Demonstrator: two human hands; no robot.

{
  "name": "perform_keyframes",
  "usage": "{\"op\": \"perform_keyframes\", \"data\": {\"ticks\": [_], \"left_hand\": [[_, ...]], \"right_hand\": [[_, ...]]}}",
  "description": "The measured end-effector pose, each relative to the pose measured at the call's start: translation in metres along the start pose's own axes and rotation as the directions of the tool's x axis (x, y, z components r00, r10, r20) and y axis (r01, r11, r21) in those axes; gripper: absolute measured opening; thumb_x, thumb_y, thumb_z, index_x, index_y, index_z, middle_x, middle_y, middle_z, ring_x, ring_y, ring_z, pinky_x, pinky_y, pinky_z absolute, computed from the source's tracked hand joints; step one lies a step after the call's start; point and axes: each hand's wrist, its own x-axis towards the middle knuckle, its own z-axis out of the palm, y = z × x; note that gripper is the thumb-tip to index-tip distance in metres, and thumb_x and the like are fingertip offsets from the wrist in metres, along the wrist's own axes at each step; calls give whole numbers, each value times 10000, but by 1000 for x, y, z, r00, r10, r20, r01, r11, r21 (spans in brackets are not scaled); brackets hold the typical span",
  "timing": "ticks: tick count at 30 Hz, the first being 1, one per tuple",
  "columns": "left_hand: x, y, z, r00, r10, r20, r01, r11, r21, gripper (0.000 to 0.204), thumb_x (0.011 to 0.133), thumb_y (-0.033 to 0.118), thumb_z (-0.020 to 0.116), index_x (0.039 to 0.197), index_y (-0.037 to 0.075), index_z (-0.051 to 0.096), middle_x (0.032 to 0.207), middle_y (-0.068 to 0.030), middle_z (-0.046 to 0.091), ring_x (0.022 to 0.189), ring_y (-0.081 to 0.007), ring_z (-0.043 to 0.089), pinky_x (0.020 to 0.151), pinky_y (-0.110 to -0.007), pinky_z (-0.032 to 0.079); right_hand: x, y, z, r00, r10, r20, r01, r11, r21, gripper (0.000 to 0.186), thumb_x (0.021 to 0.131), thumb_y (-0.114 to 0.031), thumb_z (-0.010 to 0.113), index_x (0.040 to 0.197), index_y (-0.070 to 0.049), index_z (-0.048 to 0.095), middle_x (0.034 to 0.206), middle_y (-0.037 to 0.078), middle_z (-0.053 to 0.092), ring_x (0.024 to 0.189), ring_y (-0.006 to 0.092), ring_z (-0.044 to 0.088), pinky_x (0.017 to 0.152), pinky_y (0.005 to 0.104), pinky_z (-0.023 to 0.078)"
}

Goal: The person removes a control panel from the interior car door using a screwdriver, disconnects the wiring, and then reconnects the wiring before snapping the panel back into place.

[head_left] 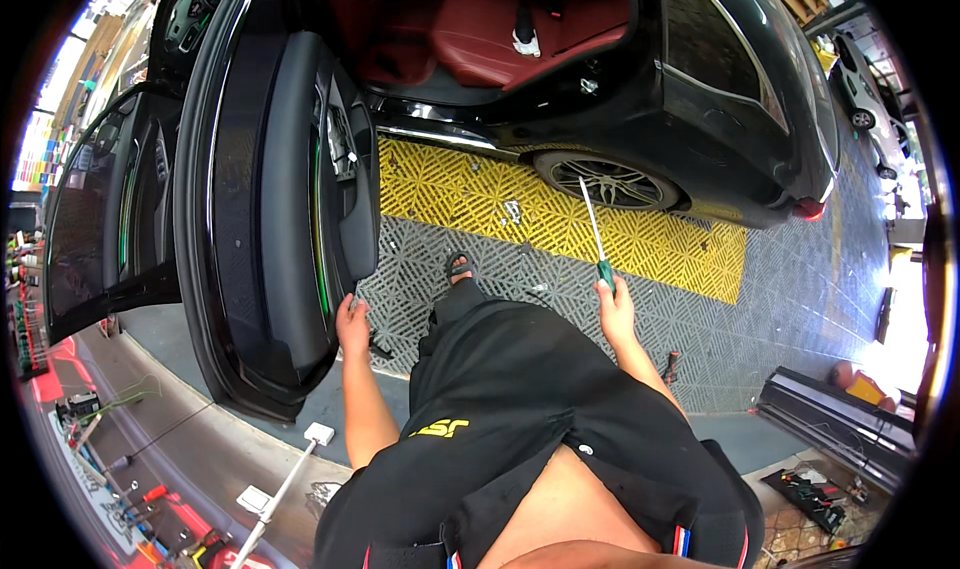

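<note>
My right hand (617, 311) is wrapped round the green handle of a long screwdriver (597, 237). Its thin metal shaft points away from me, its tip overlapping the view of the rear wheel (612, 181). On the other side, my left hand (352, 327) is close to the lower corner of the opened car door (290, 199), fingers pinched together. Whatever small thing those fingers may hold is too small to make out. The door's inner side is dark, with a green-lit strip and an opened recess (342, 144) by the armrest.
The black car (725, 149) stands ahead with red seats (490, 34) inside. Yellow floor tiles (450, 184) and grey tiles (690, 334) lie below, with small scraps on them. A tool tray (812, 499) sits at lower right. Another tool (671, 366) lies beside my right forearm.
</note>
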Motion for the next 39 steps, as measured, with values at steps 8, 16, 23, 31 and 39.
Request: {"op": "perform_keyframes", "data": {"ticks": [8, 16, 23, 31, 39], "left_hand": [[94, 18, 27, 986, 154, 59, -164, 952, 257, 354, 998, 284, 662, 1197, -8, 665, 860, -60, 704, 646, -75, 557, 559, -246, 434], [114, 103, 148, 988, -140, -60, 134, 987, -88, 295, 1054, 226, 526, 1252, 33, 630, 841, -70, 702, 522, -99, 491, 485, -246, 412], [115, 142, 216, 986, -155, -61, 152, 987, -59, 335, 1011, 95, 481, 1314, 9, 595, 890, -69, 693, 537, -80, 480, 508, -244, 415], [180, 121, 212, 993, -108, -45, 114, 976, 183, 317, 987, 147, 591, 1257, -10, 643, 851, -38, 704, 608, -79, 538, 565, -249, 430], [311, 170, 232, 997, 64, 48, -73, 968, 242, 367, 980, 251, 664, 1219, -27, 664, 874, -57, 708, 808, -133, 653, 741, -290, 504]], "right_hand": [[85, -125, 45, 953, -75, 295, 101, 992, -73, 424, 980, -299, 664, 1285, -8, 620, 1017, 159, 716, 960, 223, 687, 865, 352, 515], [187, -205, 61, 770, -330, 546, 413, 910, -32, 400, 961, -270, 697, 1290, -50, 647, 1060, 153, 749, 952, 209, 723, 865, 318, 536], [281, -257, 57, 666, -350, 659, 539, 836, -101, 403, 956, -284, 685, 1283, -50, 652, 1169, 196, 715, 1068, 344, 703, 919, 394, 535], [334, -302, 70, 708, -393, 587, 590, 786, -185, 401, 938, -296, 689, 1262, -63, 657, 1109, 201, 724, 1035, 363, 708, 875, 421, 550], [329, -348, 100, 809, -322, 492, 450, 878, -165, 379, 954, -263, 681, 1275, -65, 643, 1148, 194, 713, 1063, 362, 697, 897, 399, 544]]}}
